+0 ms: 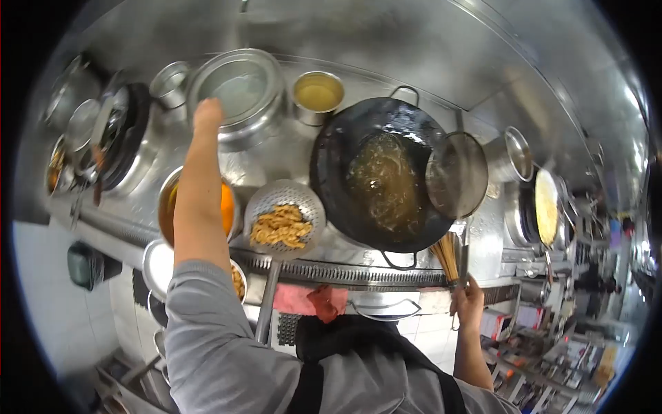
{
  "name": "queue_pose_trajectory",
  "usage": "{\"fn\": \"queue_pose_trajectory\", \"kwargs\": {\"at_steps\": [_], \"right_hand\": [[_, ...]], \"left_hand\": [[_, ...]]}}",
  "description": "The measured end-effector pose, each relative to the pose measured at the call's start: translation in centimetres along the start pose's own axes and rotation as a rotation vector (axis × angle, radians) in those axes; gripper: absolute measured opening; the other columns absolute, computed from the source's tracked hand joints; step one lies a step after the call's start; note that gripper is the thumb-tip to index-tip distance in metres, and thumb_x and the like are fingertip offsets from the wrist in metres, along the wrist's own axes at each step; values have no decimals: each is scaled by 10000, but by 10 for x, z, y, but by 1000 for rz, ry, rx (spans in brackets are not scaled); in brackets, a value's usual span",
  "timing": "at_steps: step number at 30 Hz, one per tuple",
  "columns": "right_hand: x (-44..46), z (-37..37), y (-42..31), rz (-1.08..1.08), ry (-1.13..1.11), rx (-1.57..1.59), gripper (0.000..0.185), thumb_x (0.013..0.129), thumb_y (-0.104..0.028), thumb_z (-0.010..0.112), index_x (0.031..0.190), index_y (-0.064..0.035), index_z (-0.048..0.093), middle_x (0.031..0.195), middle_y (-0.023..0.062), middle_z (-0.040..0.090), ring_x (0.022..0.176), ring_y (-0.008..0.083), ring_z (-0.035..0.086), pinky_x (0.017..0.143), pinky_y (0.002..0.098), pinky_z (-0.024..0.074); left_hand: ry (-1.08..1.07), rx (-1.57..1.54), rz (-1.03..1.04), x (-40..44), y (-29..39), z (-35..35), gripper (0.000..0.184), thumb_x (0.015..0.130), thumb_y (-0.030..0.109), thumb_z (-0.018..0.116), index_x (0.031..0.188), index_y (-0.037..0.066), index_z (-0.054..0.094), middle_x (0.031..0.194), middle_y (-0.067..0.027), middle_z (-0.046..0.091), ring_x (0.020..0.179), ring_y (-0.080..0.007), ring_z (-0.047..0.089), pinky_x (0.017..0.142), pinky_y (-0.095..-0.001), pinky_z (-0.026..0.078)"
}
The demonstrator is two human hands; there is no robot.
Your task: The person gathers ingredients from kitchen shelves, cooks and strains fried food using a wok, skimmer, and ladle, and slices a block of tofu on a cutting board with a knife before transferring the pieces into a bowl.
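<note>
My left hand reaches over the near rim of a large metal pot with pale liquid in it. It looks closed, and whatever is in its fingers is hidden. Low on the right, my right hand grips the long handle of a mesh skimmer. The skimmer's round net hangs over the right edge of a black wok, where brownish liquid bubbles. A bamboo wok brush lies beside the skimmer's handle. Left of the wok, a perforated ladle holds browned fried strips.
Under my left forearm sits a metal pot with orange contents. A pot of yellowish liquid stands behind the ladle. Stacked pans are at the left. A pale yellow round pan and another pot stand right. Red cloths hang at the front edge.
</note>
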State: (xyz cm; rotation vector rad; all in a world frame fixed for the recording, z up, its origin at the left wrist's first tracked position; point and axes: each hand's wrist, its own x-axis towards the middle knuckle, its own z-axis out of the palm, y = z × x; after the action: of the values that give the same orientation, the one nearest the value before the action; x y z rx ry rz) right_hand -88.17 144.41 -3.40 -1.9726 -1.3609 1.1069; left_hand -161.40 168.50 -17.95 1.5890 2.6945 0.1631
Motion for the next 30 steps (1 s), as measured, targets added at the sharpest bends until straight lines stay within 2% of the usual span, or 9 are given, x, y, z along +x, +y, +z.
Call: {"fn": "queue_pose_trajectory", "kwargs": {"at_steps": [3,6,12,15,18,22,24,28,30], "right_hand": [[-6,22,-6,141,-51,225,352,861,-2,533,1196,105,515,585,70,551,361,125,477,309,258,376],[17,46,-11,206,-139,405,271,859,-4,531,1112,92,542,599,73,554,373,135,486,324,254,383],[54,84,-19,206,-295,638,257,875,-33,570,1106,79,548,617,69,565,377,130,476,334,249,376],[59,87,-27,112,-361,746,344,879,-48,583,1197,76,537,624,46,561,394,113,478,332,237,369],[77,69,-39,79,-348,818,345,886,-63,580,1205,61,534,630,47,558,405,103,480,331,229,369],[128,6,-49,-106,-257,750,404,894,-46,559,1283,45,500,647,60,572,405,106,483,334,236,366],[168,-30,-31,-222,-128,478,566,877,-38,540,1417,33,385,700,111,619,438,153,529,389,286,435],[260,-77,48,-469,150,-366,505,833,-47,541,1338,-36,515,869,233,671,693,332,660,652,431,534],[280,-99,76,-600,203,-619,486,822,-48,537,1307,-60,555,916,262,669,800,390,672,744,472,532]], "left_hand": [[-34,-3,127,33,25,57,266,875,190,511,970,30,702,1071,-217,665,1027,-378,635,919,-456,501],[-98,-99,244,8,43,21,302,882,236,490,900,26,705,1008,-213,679,1003,-391,640,921,-452,499],[-93,-52,-33,-84,79,-76,322,835,269,587,970,-2,696,1084,-214,667,1079,-410,612,958,-492,471],[307,195,234,-154,77,-95,437,819,299,634,1121,-16,652,1176,-229,627,1130,-403,589,983,-490,454],[497,270,212,-194,66,-106,492,844,272,642,1238,-18,584,1257,-251,572,1182,-385,560,1003,-461,443],[253,-557,169,-316,105,-151,315,851,130,639,1122,-31,645,1087,-232,664,1000,-355,657,874,-403,507],[142,-642,110,-394,138,-151,291,850,172,639,1056,-30,673,974,-215,694,888,-348,680,809,-402,520],[-723,-241,-159,-506,157,-45,483,754,377,716,1043,-8,682,986,-205,696,922,-344,678,813,-385,524],[-671,-496,-304,-553,159,43,629,676,471,763,1078,-2,664,960,-178,706,908,-292,682,779,-381,531]]}}
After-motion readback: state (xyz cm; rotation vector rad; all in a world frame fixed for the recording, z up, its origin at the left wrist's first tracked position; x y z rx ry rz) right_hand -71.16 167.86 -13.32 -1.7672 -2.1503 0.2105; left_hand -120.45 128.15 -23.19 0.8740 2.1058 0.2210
